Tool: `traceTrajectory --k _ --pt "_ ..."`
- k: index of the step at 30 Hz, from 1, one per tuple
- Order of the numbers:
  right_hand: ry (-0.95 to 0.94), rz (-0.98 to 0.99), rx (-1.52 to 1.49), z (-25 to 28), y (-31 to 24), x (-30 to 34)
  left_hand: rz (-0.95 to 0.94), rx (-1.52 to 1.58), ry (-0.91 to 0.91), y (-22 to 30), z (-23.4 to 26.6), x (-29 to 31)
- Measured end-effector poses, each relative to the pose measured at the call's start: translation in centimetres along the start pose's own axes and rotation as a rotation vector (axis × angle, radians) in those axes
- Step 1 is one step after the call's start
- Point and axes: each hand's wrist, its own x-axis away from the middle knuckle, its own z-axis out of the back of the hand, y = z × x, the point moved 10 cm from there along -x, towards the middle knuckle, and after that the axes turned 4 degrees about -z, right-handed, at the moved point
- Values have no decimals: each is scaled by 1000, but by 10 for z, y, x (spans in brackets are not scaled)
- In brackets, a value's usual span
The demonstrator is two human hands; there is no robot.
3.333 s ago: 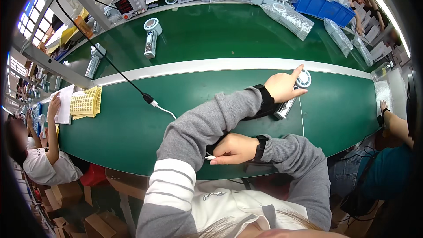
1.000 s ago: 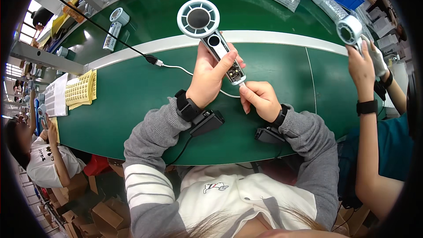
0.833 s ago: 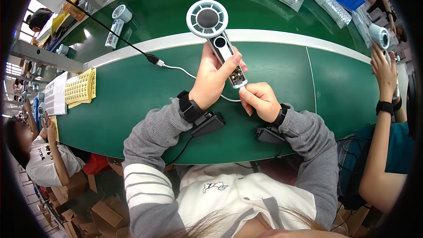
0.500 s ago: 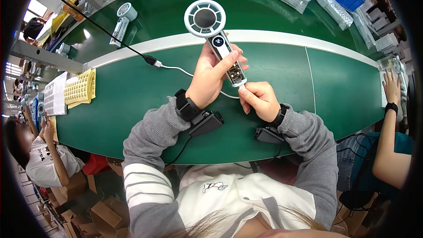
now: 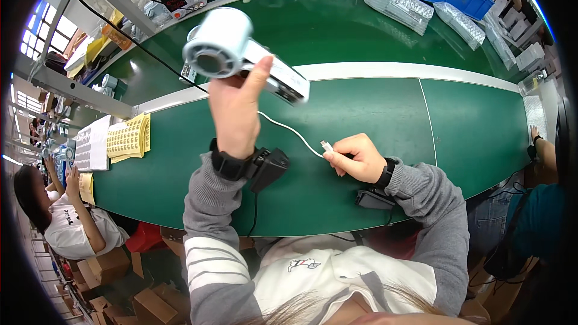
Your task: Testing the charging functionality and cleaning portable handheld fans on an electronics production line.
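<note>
Holding the handheld fan (image 5: 241, 45) under the thumb of the left hand (image 5: 236, 114), beyond its wrist, while pinching the white cable plug (image 5: 326, 146) at the fingertips of the right hand (image 5: 360, 159).

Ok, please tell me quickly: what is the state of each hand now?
Left hand: closed, holding the pale-blue, round-headed handheld fan.
Right hand: closed, pinching the thin white cable by its metal-tipped plug.
</note>
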Motion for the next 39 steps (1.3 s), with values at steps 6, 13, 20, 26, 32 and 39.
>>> traceTrajectory --k 6,13,20,26,32,39 --pt "-30 -41 -75 -4 3 -2 -668 138 -93 152 40 32" --pt "-68 -45 -124 -3 3 -2 -856 892 -483 250 63 105" --pt "-52 -49 -135 -4 3 -7 -832 953 -252 242 106 87" --pt "-72 -63 -181 -5 5 -8 -806 978 -193 237 105 75" --pt "-67 -60 -149 -2 4 -9 -355 963 -786 213 26 69" --pt "-86 -54 -159 -1 1 -10 -1210 319 54 245 89 95"
